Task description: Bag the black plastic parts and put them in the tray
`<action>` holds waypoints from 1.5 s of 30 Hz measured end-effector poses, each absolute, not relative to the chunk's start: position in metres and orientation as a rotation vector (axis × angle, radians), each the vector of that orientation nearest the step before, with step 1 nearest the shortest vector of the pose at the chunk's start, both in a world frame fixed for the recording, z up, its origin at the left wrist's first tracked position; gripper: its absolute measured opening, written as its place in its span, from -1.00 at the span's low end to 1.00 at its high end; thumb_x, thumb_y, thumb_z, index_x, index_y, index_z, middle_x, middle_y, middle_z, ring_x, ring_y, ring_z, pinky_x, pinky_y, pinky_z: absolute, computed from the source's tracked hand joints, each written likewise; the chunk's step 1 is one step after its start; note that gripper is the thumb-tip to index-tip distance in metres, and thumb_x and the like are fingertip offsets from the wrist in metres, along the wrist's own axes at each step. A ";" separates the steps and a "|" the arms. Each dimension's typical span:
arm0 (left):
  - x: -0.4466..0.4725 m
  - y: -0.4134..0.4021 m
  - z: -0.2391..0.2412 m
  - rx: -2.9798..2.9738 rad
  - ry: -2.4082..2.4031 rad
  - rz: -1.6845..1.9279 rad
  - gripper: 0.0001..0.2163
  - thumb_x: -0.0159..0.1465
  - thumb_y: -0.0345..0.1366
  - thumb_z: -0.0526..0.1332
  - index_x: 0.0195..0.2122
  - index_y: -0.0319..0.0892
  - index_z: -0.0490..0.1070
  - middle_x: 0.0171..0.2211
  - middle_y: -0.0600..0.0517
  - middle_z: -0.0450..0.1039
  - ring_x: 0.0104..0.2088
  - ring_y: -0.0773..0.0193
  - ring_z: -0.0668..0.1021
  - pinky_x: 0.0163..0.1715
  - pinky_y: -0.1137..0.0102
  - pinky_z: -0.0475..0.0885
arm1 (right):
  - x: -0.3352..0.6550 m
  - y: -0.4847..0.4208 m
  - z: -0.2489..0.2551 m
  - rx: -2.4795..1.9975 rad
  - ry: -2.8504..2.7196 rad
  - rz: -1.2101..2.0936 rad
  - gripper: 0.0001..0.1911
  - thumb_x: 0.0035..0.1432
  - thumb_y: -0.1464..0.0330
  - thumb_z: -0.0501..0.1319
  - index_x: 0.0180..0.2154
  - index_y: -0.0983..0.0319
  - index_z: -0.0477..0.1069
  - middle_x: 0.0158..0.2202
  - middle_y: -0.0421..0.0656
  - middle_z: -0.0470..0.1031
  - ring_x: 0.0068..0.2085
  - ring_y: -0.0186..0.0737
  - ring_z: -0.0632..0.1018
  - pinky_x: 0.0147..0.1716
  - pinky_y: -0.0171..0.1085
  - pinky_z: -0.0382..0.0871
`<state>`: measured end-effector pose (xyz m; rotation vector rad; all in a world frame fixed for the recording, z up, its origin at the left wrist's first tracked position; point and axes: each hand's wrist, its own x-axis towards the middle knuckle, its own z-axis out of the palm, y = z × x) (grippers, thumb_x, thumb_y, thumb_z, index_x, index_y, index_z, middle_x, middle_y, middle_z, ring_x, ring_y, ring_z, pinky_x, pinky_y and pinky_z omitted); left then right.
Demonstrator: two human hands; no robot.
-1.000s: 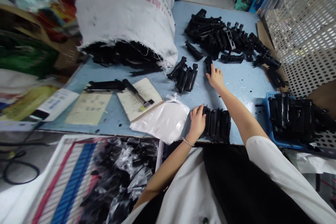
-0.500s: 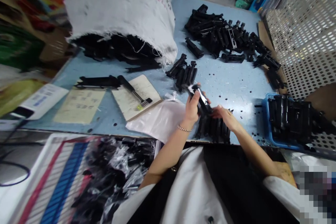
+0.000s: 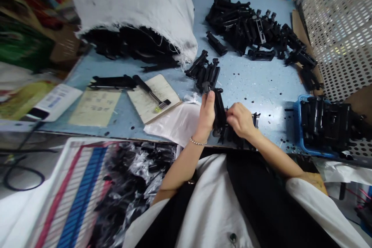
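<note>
My left hand [image 3: 207, 111] grips a long black plastic part [image 3: 219, 105] held upright over the near edge of the blue table [image 3: 255, 81]. My right hand [image 3: 240, 119] is closed on the lower end of the same part. Just under both hands lies a neat row of like black parts [image 3: 250, 131]. A small bunch of black parts [image 3: 205, 73] lies just beyond my left hand. A clear plastic bag [image 3: 177, 124] lies left of my left hand.
A big pile of black parts [image 3: 255, 31] covers the far right of the table. A blue tray [image 3: 302, 139] full of parts stands at right. A white sack [image 3: 136, 4] spills parts at the back left. Paper cards and a brush [image 3: 151, 93] lie left. A striped bag [image 3: 87, 197] of parts sits below.
My right hand reached to the far parts, took one and brought it back. My left hand rose from the row to grip it. Both hands now hold it more upright.
</note>
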<state>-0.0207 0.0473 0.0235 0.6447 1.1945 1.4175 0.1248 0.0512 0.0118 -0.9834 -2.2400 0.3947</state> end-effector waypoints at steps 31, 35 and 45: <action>-0.022 0.068 0.000 0.480 0.797 1.340 -0.59 0.26 0.09 0.27 -0.06 -0.12 0.41 -0.20 -0.03 0.54 -0.22 0.22 0.62 -0.24 0.32 0.54 | 0.125 0.084 0.011 -1.298 -1.627 1.414 -0.56 0.32 -0.07 0.05 -0.31 0.16 0.33 -0.46 -0.22 0.40 -0.46 -0.27 0.45 -0.46 -0.27 0.39; -0.006 0.042 0.024 0.517 0.806 1.258 -0.63 0.13 -0.10 0.44 -0.14 -0.09 0.37 -0.35 0.15 0.45 -0.49 0.42 0.52 -0.50 0.47 0.41 | 0.152 0.084 0.032 -1.328 -1.937 0.424 -0.47 0.38 -0.12 -0.10 -0.26 0.15 0.33 -0.30 -0.09 0.43 -0.23 -0.12 0.45 -0.17 -0.11 0.39; 0.000 0.021 0.023 0.456 0.924 1.234 -0.63 0.14 -0.02 0.41 -0.21 -0.12 0.35 -0.46 0.16 0.40 -0.58 0.44 0.45 -0.58 0.48 0.35 | 0.134 0.085 0.021 -1.260 -2.036 0.609 -0.36 0.46 -0.03 -0.33 -0.40 0.15 0.29 -0.48 -0.18 0.32 -0.41 -0.23 0.37 -0.35 -0.21 0.26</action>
